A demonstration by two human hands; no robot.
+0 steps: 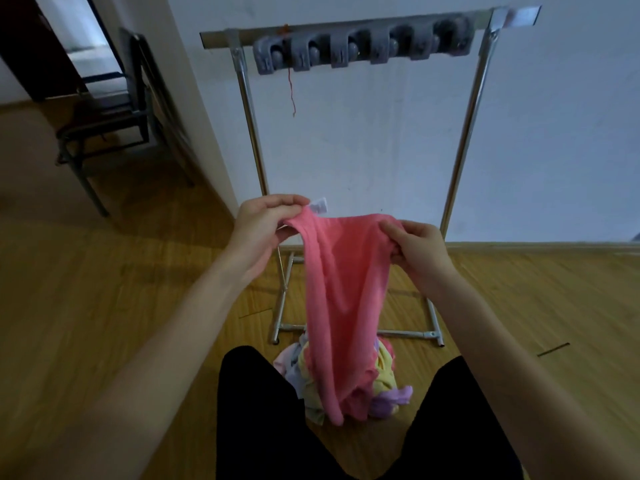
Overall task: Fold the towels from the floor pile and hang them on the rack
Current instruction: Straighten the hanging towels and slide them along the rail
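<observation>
The metal rack (464, 140) stands against the pale wall, the largest thing here: shiny tubular uprights on a low frame, and a flat top bar carrying a grey plastic strip of clips (360, 46) with rounded rollers. No towel hangs on it, so by the look of things the task is near its start.

The step in hand is opening out one towel. The pink towel (343, 289) hangs in front of the rack, held up by its top edge; it is soft, finely ribbed cloth that droops in long loose folds, and its lower end reaches down to the floor pile (384, 382). That pile is a crumpled heap of yellow, lilac and pink cloth lying on the wooden floor (104, 289), just before the rack's base and between the person's dark-clad knees.

The left hand (263, 226) pinches one top corner, beside a small white label (320, 205). The right hand (415, 251) grips the bunched edge on the other side.

Next, I judge, the hands need to find both corners, draw the edge taut, then fold the limp cloth.
</observation>
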